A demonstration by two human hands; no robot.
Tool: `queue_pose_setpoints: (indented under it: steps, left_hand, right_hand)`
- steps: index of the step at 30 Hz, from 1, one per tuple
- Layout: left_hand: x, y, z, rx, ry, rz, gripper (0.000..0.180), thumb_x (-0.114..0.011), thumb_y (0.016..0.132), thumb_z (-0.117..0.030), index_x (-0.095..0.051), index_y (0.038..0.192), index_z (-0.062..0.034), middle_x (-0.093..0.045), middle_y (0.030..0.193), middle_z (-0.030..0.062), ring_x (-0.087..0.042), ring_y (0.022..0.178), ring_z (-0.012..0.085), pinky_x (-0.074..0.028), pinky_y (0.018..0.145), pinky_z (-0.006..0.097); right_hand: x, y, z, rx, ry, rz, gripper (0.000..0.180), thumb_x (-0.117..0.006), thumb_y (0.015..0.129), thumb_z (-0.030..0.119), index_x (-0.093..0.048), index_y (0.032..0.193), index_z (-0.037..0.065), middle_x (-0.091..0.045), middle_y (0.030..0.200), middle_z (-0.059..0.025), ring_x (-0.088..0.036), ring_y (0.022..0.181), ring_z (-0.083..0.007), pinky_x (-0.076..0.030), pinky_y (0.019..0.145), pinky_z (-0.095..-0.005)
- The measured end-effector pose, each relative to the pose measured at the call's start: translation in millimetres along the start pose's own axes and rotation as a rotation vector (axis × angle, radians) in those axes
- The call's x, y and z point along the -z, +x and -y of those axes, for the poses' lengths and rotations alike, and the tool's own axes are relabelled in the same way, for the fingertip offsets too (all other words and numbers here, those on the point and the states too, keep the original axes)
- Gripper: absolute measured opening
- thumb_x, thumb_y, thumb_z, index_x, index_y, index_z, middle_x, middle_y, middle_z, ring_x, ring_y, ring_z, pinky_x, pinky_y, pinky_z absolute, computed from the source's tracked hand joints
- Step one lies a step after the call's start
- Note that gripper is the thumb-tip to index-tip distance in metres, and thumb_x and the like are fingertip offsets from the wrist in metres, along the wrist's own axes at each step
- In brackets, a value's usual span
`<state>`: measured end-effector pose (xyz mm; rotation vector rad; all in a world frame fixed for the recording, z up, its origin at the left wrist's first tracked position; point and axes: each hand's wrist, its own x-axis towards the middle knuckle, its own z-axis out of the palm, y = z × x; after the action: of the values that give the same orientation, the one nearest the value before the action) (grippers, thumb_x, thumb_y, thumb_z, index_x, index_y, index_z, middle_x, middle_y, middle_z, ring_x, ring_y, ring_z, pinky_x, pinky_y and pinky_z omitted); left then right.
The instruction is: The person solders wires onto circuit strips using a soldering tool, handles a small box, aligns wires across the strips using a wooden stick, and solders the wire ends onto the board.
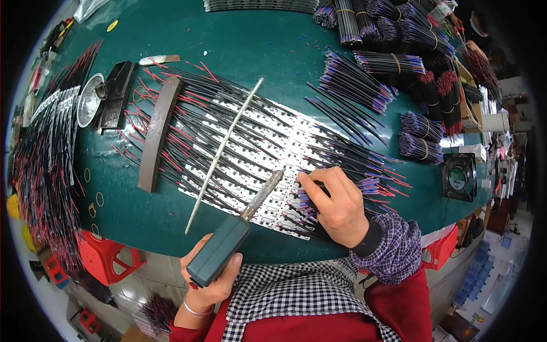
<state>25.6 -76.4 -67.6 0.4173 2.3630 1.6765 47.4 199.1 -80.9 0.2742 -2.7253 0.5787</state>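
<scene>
My left hand (212,285) is wrapped round the dark green handle of a soldering iron (219,251). The iron's worn metal tip points up and right, over a white panel of small circuit boards (290,134). At the panel's right part, my right hand (341,206) has thumb and forefinger pinched together close to the iron's tip. It seems to hold a thin black wire, though the fingers mostly cover it. Rows of black wires (239,174) with red ends run leftward from the boards, and more with purple ends lie to the right.
A thin pale rod (225,151) and a brown bar (159,134) lie across the wires. Left of them stands a dark metal holder (118,94) beside a silver dish (90,102). Bundled wires (421,137) fill the right side, near a black fan (459,176). Wired panels (48,154) hang over the left edge.
</scene>
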Motion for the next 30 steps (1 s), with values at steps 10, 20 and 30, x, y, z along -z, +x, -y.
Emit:
queue_pose_setpoints:
  steps: [10,20,30]
  left_hand:
    - [-3,7,-6,-0.020,0.020,0.071,0.028,-0.075,0.071,0.004,-0.071,0.098,0.0103,-0.072,0.094,0.0203,-0.072,0.081,0.0288,-0.057,0.073,0.033]
    - [-5,16,-11,-0.084,0.108,0.142,0.018,-0.077,0.072,0.002,-0.069,0.087,0.0060,-0.069,0.086,0.0168,-0.070,0.073,0.0266,-0.055,0.066,0.032]
    - [-6,16,-13,-0.063,0.095,0.119,0.016,-0.077,0.071,0.000,-0.069,0.084,0.0047,-0.067,0.079,0.0150,-0.067,0.067,0.0251,-0.053,0.060,0.031]
  right_hand:
    - [-7,1,-4,0.075,-0.042,-0.028,0.025,-0.064,0.076,0.007,-0.067,0.099,-0.002,-0.062,0.095,-0.0090,-0.062,0.082,-0.0222,-0.051,0.067,-0.0314]
    - [-7,3,-1,0.077,-0.057,0.005,0.027,-0.063,0.074,0.006,-0.066,0.098,-0.004,-0.060,0.093,-0.0108,-0.060,0.081,-0.0236,-0.053,0.067,-0.0315]
    - [-7,4,0,0.088,-0.071,0.017,0.029,-0.063,0.071,0.005,-0.065,0.098,-0.005,-0.059,0.093,-0.0117,-0.059,0.081,-0.0243,-0.054,0.066,-0.0314]
